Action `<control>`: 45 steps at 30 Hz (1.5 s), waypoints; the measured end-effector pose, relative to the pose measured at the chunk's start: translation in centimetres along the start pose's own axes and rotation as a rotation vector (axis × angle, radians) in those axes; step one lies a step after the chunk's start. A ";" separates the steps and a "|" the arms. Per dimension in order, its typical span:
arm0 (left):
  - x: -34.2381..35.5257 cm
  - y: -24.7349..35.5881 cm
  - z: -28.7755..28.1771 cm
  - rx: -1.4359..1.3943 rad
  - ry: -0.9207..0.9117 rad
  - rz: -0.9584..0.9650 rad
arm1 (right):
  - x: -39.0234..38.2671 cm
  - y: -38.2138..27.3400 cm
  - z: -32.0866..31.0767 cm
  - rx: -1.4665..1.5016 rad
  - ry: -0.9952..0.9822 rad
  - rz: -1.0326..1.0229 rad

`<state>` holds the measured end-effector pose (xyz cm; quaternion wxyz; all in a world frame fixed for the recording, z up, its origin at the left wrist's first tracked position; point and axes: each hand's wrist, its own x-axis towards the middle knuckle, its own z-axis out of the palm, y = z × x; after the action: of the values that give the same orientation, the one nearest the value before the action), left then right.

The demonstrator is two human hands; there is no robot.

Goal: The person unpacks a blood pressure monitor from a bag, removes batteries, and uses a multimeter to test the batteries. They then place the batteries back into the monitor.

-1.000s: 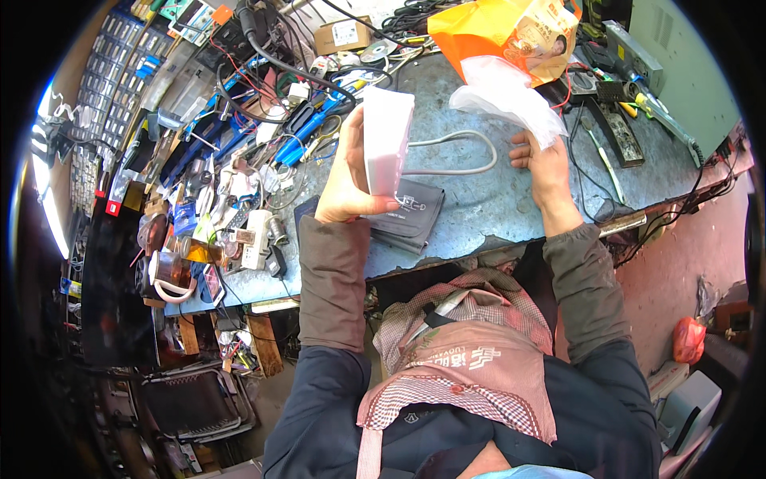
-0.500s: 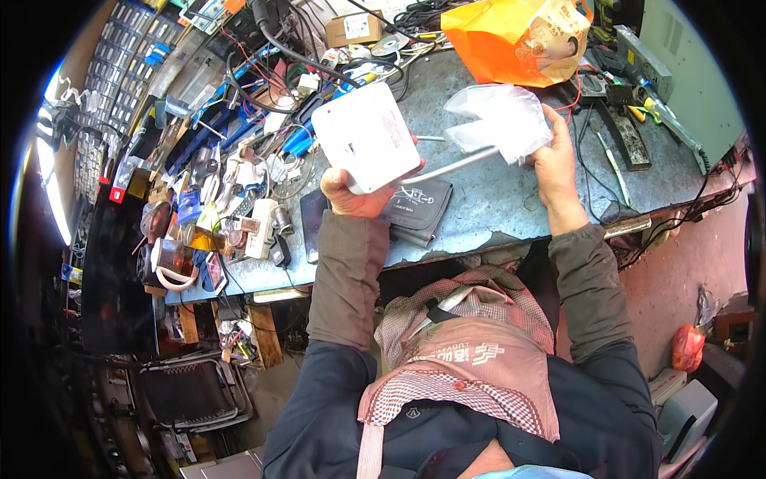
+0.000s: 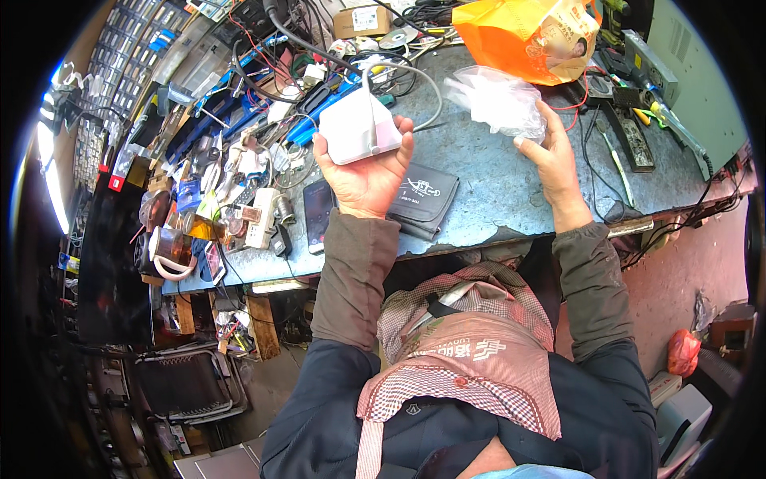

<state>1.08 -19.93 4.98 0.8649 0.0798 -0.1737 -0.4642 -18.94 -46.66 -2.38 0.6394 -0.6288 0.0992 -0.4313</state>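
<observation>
My left hand (image 3: 365, 180) is turned palm-up, its fingers and thumb around a small white square device (image 3: 351, 128). A grey cable (image 3: 436, 92) loops from the device over the worn blue bench (image 3: 495, 191). My right hand (image 3: 558, 160) pinches a crumpled clear plastic bag (image 3: 495, 104) above the bench. Just beyond my left wrist lie a black folded pouch (image 3: 427, 199) and a dark smartphone (image 3: 317, 219).
Tangled cables, tools and small parts crowd the left and back of the bench, near a cardboard box (image 3: 361, 20). An orange bag (image 3: 511, 36) sits at the back right, beside a metal power supply (image 3: 648, 68), a black block (image 3: 630, 136) and a white-handled tool (image 3: 618, 172).
My left hand has tipped the white device back, palm now upward, and moved slightly up the bench. My right hand has taken hold of the plastic bag and lifted it slightly.
</observation>
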 end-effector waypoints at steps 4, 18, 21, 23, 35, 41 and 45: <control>-0.6 -0.4 0.2 0.076 -0.027 0.102 | -0.4 -0.5 0.0 -0.588 0.038 -0.340; -4.3 -5.5 2.0 0.531 -0.132 0.221 | -8.2 -7.8 10.7 -0.226 -0.133 -0.248; -5.1 -6.1 2.4 0.579 -0.127 0.215 | -9.7 -6.5 11.8 0.079 -0.220 0.093; -5.6 -5.7 2.4 0.636 -0.148 0.126 | -10.1 -5.9 12.2 0.305 -0.270 0.233; -6.0 -7.5 3.8 1.284 -0.261 0.057 | -9.4 -6.9 8.1 0.312 -0.198 0.636; -3.5 -11.9 5.3 2.187 -0.477 0.307 | -8.1 -5.4 0.6 0.282 0.173 0.334; -2.2 -13.3 4.7 2.384 -0.443 0.141 | -7.9 -7.0 -1.7 0.297 0.067 0.463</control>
<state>-12.08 -25.37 4.90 0.2240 0.7346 -0.6397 0.0312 -27.83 -41.40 0.28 0.8025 -0.4740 0.1969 -0.3042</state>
